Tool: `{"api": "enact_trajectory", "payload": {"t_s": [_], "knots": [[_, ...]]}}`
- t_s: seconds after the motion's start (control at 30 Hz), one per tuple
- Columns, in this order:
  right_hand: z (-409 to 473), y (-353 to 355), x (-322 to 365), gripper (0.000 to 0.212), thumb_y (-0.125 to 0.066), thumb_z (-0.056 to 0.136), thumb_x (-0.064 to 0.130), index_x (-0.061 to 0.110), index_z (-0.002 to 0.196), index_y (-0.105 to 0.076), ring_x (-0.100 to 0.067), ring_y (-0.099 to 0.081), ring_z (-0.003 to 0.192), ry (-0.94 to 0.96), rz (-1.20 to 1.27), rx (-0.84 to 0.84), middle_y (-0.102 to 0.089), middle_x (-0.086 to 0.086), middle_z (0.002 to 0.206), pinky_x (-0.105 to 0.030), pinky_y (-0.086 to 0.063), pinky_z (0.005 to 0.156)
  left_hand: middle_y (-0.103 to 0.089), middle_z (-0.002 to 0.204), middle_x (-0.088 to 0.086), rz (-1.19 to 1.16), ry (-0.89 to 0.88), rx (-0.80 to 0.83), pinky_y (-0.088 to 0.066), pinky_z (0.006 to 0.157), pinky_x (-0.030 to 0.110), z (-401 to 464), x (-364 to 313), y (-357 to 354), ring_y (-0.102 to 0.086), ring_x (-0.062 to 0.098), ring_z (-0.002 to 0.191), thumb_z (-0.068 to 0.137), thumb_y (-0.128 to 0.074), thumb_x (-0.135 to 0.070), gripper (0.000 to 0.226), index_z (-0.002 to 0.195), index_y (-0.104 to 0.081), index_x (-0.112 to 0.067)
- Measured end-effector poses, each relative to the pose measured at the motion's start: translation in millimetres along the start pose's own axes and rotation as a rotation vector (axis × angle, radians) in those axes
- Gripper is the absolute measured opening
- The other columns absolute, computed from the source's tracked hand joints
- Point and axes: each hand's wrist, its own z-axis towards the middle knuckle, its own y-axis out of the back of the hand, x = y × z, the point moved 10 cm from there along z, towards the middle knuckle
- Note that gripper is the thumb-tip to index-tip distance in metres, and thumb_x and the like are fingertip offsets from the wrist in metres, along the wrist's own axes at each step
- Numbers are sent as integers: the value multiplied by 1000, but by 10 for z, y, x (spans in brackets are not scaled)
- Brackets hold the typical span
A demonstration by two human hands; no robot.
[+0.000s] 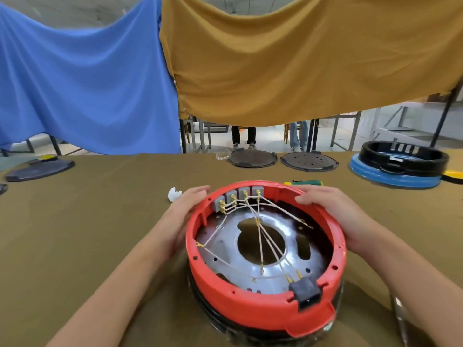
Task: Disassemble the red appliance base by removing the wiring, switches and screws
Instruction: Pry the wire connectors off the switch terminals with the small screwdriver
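Note:
The red appliance base [250, 306] lies upside down on the table, its open side up. Inside, white wires [265, 236] run from several grey switches [236, 196] at the far rim across a silver metal plate [225, 256] to a black socket [306, 291] at the near rim. My left hand [185, 209] grips the far-left outside of the red rim. My right hand [330, 209] grips the far-right rim, fingers curled over its top edge.
A green and yellow screwdriver [304, 182] lies just behind the base. A small white part [174, 194] sits by my left hand. Two dark round plates [253, 159] [309, 161], a black and blue base [398, 166] and a dark lid [37, 169] lie further back. Metal pliers [400, 319] lie near right.

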Motion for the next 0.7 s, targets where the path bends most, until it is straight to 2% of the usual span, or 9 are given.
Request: {"api": "enact_trajectory", "payload": {"t_s": [0.07, 0.17, 0.23, 0.33, 0.43, 0.5, 0.57, 0.63, 0.7], "knots": [[-9, 258, 83, 30, -62, 84, 1, 11, 107, -77, -37, -72, 95, 67, 102, -193, -73, -23, 107, -43, -59, 86, -63, 128, 14, 61, 17, 47, -50, 98, 52, 8, 6, 36, -64, 32, 111, 77, -67, -49, 55, 126, -62, -25], [-114, 492, 130, 24, -68, 81, -3, 9, 100, -78, -30, -74, 78, 143, 171, -429, -76, -19, 94, -33, -62, 66, -65, 121, 10, 182, 155, 257, -58, 78, 41, -40, 217, -80, -65, 30, 95, 75, -67, -57, 55, 125, -60, -36], [-174, 548, 120, 23, -70, 81, -3, 11, 97, -78, -27, -75, 74, 165, 171, -503, -77, -16, 90, -29, -60, 59, -68, 113, 9, 203, 181, 239, -56, 73, 36, -53, 278, -64, -66, 29, 88, 75, -68, -54, 48, 120, -62, -37], [-177, 488, 165, 21, -69, 85, 4, 14, 102, -77, -27, -75, 83, 203, 140, -451, -77, -13, 95, -28, -59, 63, -67, 103, 13, 211, 162, 129, -58, 69, 37, -29, 265, 3, -65, 32, 81, 86, -61, -45, 34, 115, -65, -28], [-149, 360, 268, 28, -58, 95, 29, 26, 119, -71, -19, -71, 104, 241, -26, -319, -75, 1, 111, -32, -53, 81, -64, 90, 17, 162, 195, 11, -56, 62, 33, -9, 310, 103, -63, 29, 68, 91, -52, -42, 34, 100, -67, -13], [-151, 255, 360, 40, -52, 92, 46, 34, 127, -66, -10, -65, 114, 285, -104, -213, -70, 10, 122, -35, -46, 93, -66, 84, 13, 126, 239, -31, -56, 65, 33, 3, 338, 167, -64, 25, 64, 91, -50, -44, 36, 102, -67, -15], [-181, 164, 443, 47, -50, 90, 51, 36, 133, -60, -7, -61, 119, 334, -135, -129, -66, 12, 129, -36, -43, 99, -67, 90, 13, 78, 291, -40, -55, 72, 35, 14, 357, 219, -64, 24, 68, 86, -53, -47, 38, 108, -65, -18], [-230, 74, 526, 49, -52, 91, 49, 36, 138, -56, -8, -58, 125, 406, -139, -70, -62, 11, 135, -38, -42, 102, -60, 105, 18, 17, 329, -23, -51, 87, 41, 11, 372, 241, -60, 27, 84, 80, -58, -47, 45, 114, -62, -18], [-275, 1, 588, 52, -55, 91, 46, 32, 141, -53, -12, -54, 131, 480, -132, -37, -59, 9, 140, -42, -40, 104, -54, 112, 18, -35, 341, -4, -39, 107, 50, -5, 370, 238, -50, 31, 101, 73, -63, -47, 49, 112, -66, -19]]}}
